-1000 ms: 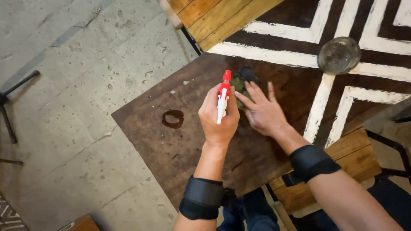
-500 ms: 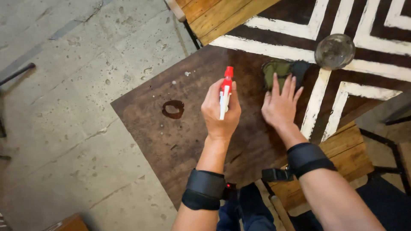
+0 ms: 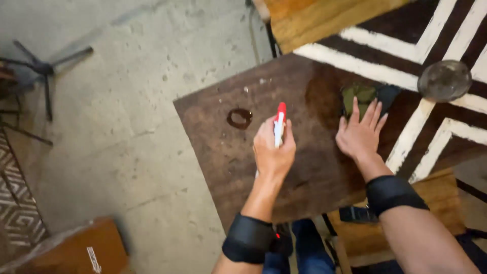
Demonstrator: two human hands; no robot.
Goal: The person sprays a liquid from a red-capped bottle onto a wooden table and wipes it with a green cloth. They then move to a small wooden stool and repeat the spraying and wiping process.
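Observation:
My left hand [image 3: 273, 152] grips a white spray bottle with a red nozzle [image 3: 279, 122], held upright over a dark brown wooden table [image 3: 228, 157]. My right hand [image 3: 361, 133] lies flat, fingers spread, pressing a dark green cloth [image 3: 361, 95] against the tabletop. The wood around the cloth looks darker and damp. A dark ring-shaped stain [image 3: 239, 117] marks the table to the left of the bottle. Both wrists wear black bands.
A round grey metal lid or dish [image 3: 444, 80] rests on the table's black-and-white patterned part at the right. A light wooden bench [image 3: 314, 20] lies beyond the table. A black tripod stand [image 3: 40, 71] stands on the concrete floor at left, and a brown box [image 3: 76, 251] sits at the bottom left.
My right hand has slid the cloth away from the bottle, toward the far right of the table. The left hand keeps the spray bottle upright in about the same place.

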